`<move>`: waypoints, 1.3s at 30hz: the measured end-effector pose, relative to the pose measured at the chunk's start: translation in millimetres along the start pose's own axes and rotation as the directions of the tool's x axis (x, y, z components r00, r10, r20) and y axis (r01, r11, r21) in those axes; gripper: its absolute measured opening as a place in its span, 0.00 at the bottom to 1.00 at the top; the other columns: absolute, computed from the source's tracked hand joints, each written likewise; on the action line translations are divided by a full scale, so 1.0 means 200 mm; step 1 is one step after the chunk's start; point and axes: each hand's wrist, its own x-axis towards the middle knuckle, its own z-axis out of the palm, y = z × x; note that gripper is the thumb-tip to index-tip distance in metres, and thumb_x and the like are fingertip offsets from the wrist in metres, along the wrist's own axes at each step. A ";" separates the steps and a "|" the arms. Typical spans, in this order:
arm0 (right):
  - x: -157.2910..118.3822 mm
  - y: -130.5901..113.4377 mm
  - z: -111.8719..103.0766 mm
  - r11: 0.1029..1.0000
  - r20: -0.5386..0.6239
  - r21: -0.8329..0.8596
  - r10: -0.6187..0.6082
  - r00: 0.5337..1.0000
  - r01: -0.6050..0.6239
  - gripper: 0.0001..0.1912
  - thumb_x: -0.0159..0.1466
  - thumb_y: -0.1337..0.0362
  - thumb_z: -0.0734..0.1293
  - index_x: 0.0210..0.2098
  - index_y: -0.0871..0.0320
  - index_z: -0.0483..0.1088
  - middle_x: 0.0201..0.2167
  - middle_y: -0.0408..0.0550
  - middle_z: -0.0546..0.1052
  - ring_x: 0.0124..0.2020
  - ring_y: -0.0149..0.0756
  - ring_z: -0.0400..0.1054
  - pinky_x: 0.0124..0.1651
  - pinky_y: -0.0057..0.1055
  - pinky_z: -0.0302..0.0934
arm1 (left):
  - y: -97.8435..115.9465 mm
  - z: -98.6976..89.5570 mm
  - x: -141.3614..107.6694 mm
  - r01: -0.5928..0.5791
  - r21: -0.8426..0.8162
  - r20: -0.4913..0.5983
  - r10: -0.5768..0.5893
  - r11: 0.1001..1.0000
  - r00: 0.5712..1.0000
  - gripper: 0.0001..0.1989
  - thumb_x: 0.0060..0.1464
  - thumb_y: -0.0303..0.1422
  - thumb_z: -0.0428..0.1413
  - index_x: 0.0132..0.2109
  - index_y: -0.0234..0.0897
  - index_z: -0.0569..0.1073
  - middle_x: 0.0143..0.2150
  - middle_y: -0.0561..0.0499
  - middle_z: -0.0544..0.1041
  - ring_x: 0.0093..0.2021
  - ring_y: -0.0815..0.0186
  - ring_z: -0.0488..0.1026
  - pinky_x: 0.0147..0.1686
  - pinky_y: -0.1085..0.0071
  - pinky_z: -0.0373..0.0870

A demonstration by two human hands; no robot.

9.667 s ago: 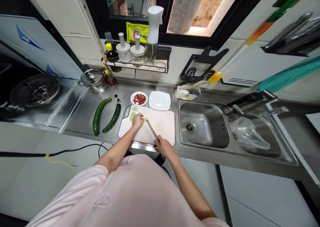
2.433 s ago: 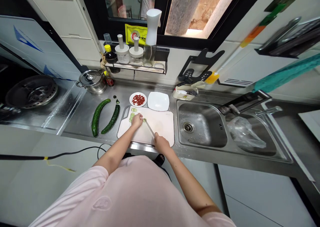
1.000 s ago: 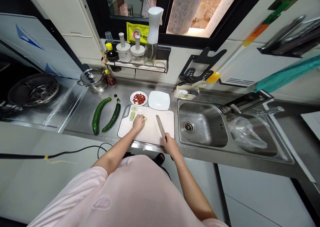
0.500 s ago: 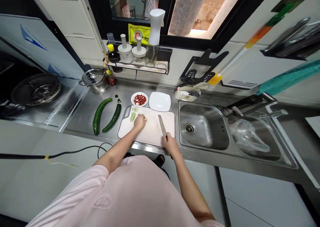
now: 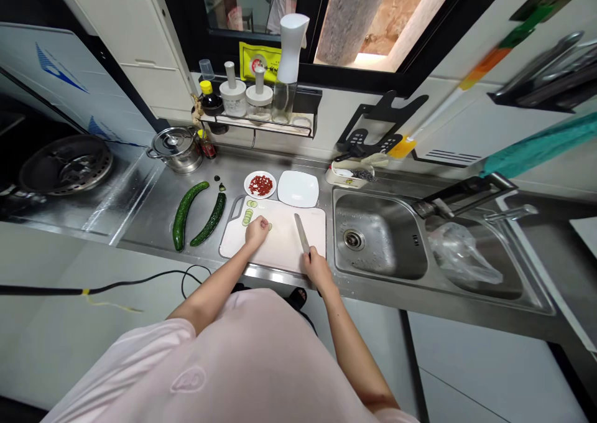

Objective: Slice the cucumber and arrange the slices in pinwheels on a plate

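Note:
My left hand rests on the white plastic cutting board, its curled fingers over a short piece of green cucumber, most of which they hide. A small row of cucumber slices lies just left of that hand. My right hand grips the handle of a steel kitchen knife at the board's near right corner, with the blade pointing away from me and standing apart from the cucumber. Two long whole cucumbers lie on the steel counter left of the board.
Behind the board are a small plate of chopped red chili and a white square plate. A steel sink lies right of the board, and a steel pot stands back left. A black cable runs below the counter.
Over the last seconds the knife has moved right, away from the cucumber, and my right hand has drawn back toward the board's near edge. My left hand stays on the cucumber.

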 end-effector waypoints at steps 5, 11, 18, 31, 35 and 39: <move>0.01 0.00 0.01 1.000 -0.005 -0.004 -0.010 1.000 0.010 0.16 0.70 0.57 0.49 0.48 0.57 0.60 0.38 0.53 0.75 0.39 0.40 0.69 0.35 0.28 0.51 | -0.08 -0.10 -0.06 0.088 0.007 -0.111 -0.087 0.996 0.990 0.07 0.53 0.37 0.53 0.39 0.42 0.71 0.36 0.54 0.77 0.36 0.68 0.72 0.35 0.74 0.62; 0.01 0.01 0.02 1.000 -0.011 -0.002 -0.023 1.000 0.023 0.16 0.70 0.57 0.49 0.48 0.57 0.59 0.38 0.53 0.75 0.38 0.40 0.69 0.34 0.29 0.51 | -0.17 -0.19 -0.06 0.202 0.047 -0.198 -0.189 0.978 0.962 0.08 0.53 0.38 0.53 0.40 0.43 0.71 0.38 0.54 0.77 0.37 0.67 0.72 0.35 0.74 0.61; 0.01 0.00 0.01 1.000 0.001 0.017 -0.009 1.000 0.009 0.15 0.69 0.58 0.50 0.48 0.57 0.60 0.38 0.54 0.74 0.38 0.40 0.69 0.36 0.29 0.52 | -0.22 -0.21 -0.04 0.248 0.086 -0.237 -0.222 0.965 0.946 0.07 0.54 0.38 0.54 0.40 0.43 0.70 0.37 0.54 0.77 0.36 0.67 0.71 0.33 0.74 0.59; 0.02 0.01 0.01 1.000 -0.001 0.019 -0.019 1.000 0.019 0.15 0.69 0.58 0.50 0.48 0.57 0.60 0.38 0.54 0.74 0.38 0.40 0.69 0.36 0.29 0.52 | -0.24 -0.22 -0.05 0.236 0.179 -0.239 -0.191 0.955 0.952 0.07 0.55 0.36 0.52 0.41 0.43 0.72 0.38 0.53 0.77 0.37 0.65 0.71 0.32 0.73 0.58; 0.02 0.01 0.01 0.999 -0.004 0.021 -0.026 1.000 0.026 0.15 0.69 0.58 0.50 0.48 0.57 0.60 0.38 0.54 0.74 0.38 0.41 0.69 0.35 0.29 0.52 | -0.24 -0.22 -0.05 0.215 0.196 -0.249 -0.164 0.957 0.955 0.07 0.54 0.35 0.52 0.40 0.42 0.72 0.39 0.52 0.77 0.38 0.64 0.71 0.33 0.73 0.58; 0.03 0.01 0.01 1.000 0.000 0.017 -0.024 1.000 0.024 0.16 0.69 0.58 0.50 0.48 0.57 0.60 0.38 0.54 0.74 0.38 0.41 0.69 0.35 0.29 0.52 | -0.25 -0.22 -0.05 0.211 0.193 -0.251 -0.160 0.958 0.955 0.07 0.54 0.34 0.52 0.40 0.43 0.72 0.39 0.52 0.76 0.38 0.64 0.71 0.34 0.73 0.59</move>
